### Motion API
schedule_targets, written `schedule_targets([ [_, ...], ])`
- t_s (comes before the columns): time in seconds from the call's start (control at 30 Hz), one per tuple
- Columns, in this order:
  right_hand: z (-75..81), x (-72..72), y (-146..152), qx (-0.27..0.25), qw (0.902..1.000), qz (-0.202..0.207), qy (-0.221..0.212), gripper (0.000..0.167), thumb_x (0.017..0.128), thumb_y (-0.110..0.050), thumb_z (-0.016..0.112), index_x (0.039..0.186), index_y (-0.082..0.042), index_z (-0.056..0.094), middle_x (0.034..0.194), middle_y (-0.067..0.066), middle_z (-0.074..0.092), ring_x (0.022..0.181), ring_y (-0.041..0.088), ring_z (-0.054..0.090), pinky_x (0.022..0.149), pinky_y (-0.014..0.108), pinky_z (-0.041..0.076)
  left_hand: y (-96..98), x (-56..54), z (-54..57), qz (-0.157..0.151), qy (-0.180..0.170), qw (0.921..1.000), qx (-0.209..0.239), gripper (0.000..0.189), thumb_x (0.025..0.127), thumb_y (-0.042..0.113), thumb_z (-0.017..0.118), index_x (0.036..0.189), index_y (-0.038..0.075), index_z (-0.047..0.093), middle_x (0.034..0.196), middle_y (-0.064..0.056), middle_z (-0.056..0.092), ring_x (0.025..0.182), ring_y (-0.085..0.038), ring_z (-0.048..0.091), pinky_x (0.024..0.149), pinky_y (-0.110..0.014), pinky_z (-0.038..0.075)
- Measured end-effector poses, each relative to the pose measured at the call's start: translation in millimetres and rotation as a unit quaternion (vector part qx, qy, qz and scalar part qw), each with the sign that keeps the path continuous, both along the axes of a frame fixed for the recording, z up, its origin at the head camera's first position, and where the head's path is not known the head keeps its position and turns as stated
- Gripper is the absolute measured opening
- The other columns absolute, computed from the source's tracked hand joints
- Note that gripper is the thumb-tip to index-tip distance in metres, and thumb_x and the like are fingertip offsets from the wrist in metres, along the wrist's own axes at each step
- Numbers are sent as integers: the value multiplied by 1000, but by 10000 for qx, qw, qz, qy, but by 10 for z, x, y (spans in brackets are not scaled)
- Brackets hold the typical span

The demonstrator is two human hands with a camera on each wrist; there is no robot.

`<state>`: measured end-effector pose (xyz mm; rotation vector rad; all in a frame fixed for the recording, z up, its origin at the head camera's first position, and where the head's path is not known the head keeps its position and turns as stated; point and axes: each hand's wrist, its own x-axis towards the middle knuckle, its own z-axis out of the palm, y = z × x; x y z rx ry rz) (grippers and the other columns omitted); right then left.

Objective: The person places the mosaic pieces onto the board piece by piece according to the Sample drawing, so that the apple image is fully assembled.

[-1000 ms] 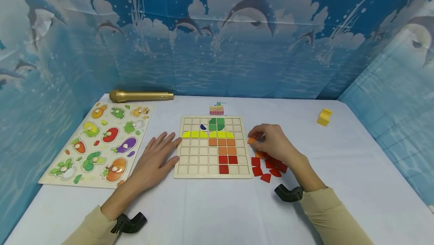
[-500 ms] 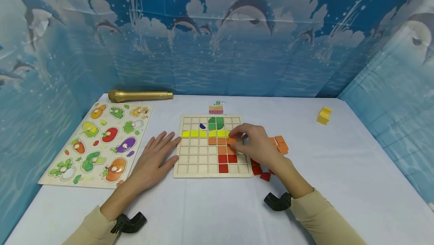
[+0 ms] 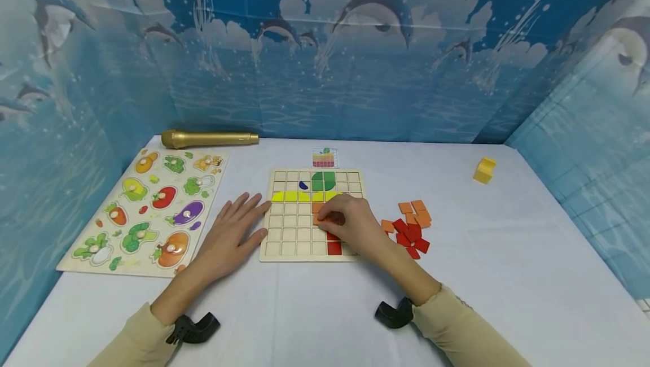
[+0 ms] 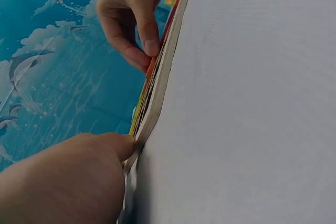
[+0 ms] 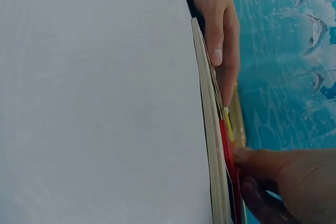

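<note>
A wooden grid board (image 3: 289, 235) lies on the table, some cells filled with green, yellow, orange and red tiles and a small blue piece (image 3: 303, 185). My right hand (image 3: 351, 223) is over its middle, thumb and fingertips pinching an orange square tile (image 3: 316, 219) at a cell just below another orange one. The hand covers several tiles to the right. Fingers spread, my left hand (image 3: 231, 237) rests flat, its fingertips at the board's left edge. In the left wrist view, the right hand's fingertips (image 4: 151, 48) are right at the board's surface.
Loose orange tiles (image 3: 421, 218) and red tiles (image 3: 413, 232) lie right of the board. A small pattern card (image 3: 325, 158) sits behind it. On the left are a vegetable puzzle board (image 3: 147, 214) and a gold microphone (image 3: 210, 139). Yellow blocks (image 3: 484, 170) stand far right.
My right hand has carried an orange tile from the loose pieces leftward onto the board's middle, uncovering the loose pile. The left hand has stayed at the board's left edge.
</note>
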<state>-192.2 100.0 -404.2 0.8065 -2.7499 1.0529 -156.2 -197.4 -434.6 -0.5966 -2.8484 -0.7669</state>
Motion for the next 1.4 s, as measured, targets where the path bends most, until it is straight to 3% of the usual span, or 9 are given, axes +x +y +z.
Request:
schedule_targets([
  [0.23,-11,34,21,259,9994,206,71,10,89,-13,86,97,-18,82,98,-7,75,98,12,64,84,31,58,9,18,-6,-12,-119,9999,8,58,105,32,62,160,17,48,170,-13,37,162,-40,21,130,-63,12],
  [0.4,79,-23,154,283,9989,376,14,11,90,-14,85,101,-16,82,101,-5,76,97,13,67,87,34,61,14,26,-13,-2,-68,10000,8,58,105,31,63,159,16,48,170,-13,37,161,-40,22,130,-63,13],
  [0.63,292,-231,696,349,9988,-298,-167,19,91,-11,84,109,-10,81,109,5,78,98,23,72,88,45,65,17,35,-18,-30,-107,9999,27,58,105,31,63,159,16,48,170,-13,37,161,-40,22,130,-63,12],
  [0.77,390,-329,1021,536,9939,-716,-647,26,92,-15,82,117,-10,79,116,9,76,105,29,71,93,50,63,12,43,-26,-6,-129,9999,-12,59,105,32,63,160,17,48,170,-12,37,161,-39,22,131,-63,12],
  [1.03,461,-451,1575,923,9815,-946,-1385,36,93,-20,81,127,-6,75,121,16,74,112,33,69,95,52,62,11,47,-17,-18,-105,9999,13,59,105,32,63,160,17,48,170,-12,37,161,-40,22,130,-63,12],
  [1.2,429,-500,1835,1133,9723,-873,-1850,44,92,-29,84,128,-5,73,116,12,75,110,30,68,88,38,61,11,38,-7,-22,-103,9999,-18,59,105,32,63,160,17,48,170,-12,37,161,-40,22,131,-63,13],
  [1.4,423,-518,2017,1034,9643,-492,-2389,47,90,-24,85,131,-5,71,124,13,71,111,28,63,87,29,57,8,20,13,-20,-94,9999,-38,59,105,32,62,160,17,47,170,-13,36,161,-39,22,131,-63,12],
])
